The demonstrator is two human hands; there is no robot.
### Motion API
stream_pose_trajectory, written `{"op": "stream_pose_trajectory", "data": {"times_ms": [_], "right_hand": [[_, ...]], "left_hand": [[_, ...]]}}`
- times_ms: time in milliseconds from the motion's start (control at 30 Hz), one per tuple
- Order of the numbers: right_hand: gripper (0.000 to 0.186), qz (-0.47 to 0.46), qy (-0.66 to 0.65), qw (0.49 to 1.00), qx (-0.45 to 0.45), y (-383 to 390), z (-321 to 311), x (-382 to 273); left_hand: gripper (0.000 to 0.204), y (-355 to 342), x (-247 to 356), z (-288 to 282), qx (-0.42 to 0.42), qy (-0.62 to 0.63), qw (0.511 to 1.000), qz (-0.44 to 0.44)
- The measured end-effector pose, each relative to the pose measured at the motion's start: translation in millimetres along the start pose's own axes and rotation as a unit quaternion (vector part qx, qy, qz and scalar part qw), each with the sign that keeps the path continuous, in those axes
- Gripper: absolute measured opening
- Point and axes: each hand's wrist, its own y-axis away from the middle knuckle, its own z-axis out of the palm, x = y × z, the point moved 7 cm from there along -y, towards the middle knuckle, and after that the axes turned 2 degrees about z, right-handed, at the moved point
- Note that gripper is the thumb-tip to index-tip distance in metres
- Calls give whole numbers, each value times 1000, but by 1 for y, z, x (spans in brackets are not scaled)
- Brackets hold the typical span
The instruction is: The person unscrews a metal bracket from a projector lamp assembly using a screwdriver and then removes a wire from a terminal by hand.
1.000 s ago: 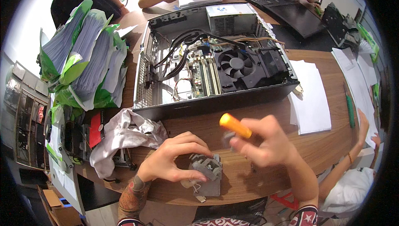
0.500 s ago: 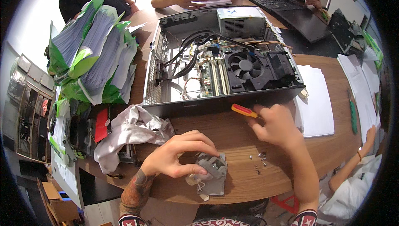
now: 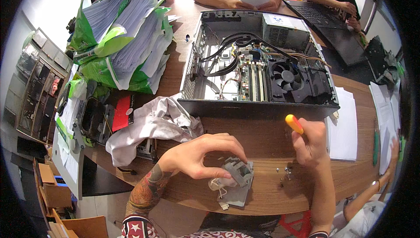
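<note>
My left hand (image 3: 208,155), its forearm tattooed, curls round a small grey metal part (image 3: 238,172) near the table's front edge. Thumb and fingers pinch the part's raised block, which sits on a flat grey plate; a whitish piece with a tag hangs off its left side. My right hand (image 3: 311,144) is closed round a screwdriver (image 3: 294,124) with a yellow and red handle. The handle pokes up out of the fist and the shaft is hidden. Several small screws (image 3: 286,172) lie on the wood between the hands.
An opened desktop computer case (image 3: 258,108) lies beyond my hands. To the left are a crumpled white cloth (image 3: 153,122) and tall paper stacks in green wrapping (image 3: 118,41). White sheets (image 3: 343,128), a green-handled tool (image 3: 375,146) and a laptop (image 3: 323,28) are at the right. Other people sit around.
My right hand has drawn back from the case and turned the screwdriver, so its handle points more upward. The left hand keeps its hold on the grey part. The whole view has shifted.
</note>
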Motion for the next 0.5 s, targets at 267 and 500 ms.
{"op": "stream_pose_trajectory", "data": {"times_ms": [267,500], "right_hand": [[13,12,-109,990,87,7,-5,3],[15,27,-112,988,101,9,-3,5]], "left_hand": [[39,1,0,-1,-17,0,1000,-5],[42,3,-6,3,-23,40,999,-18]]}}
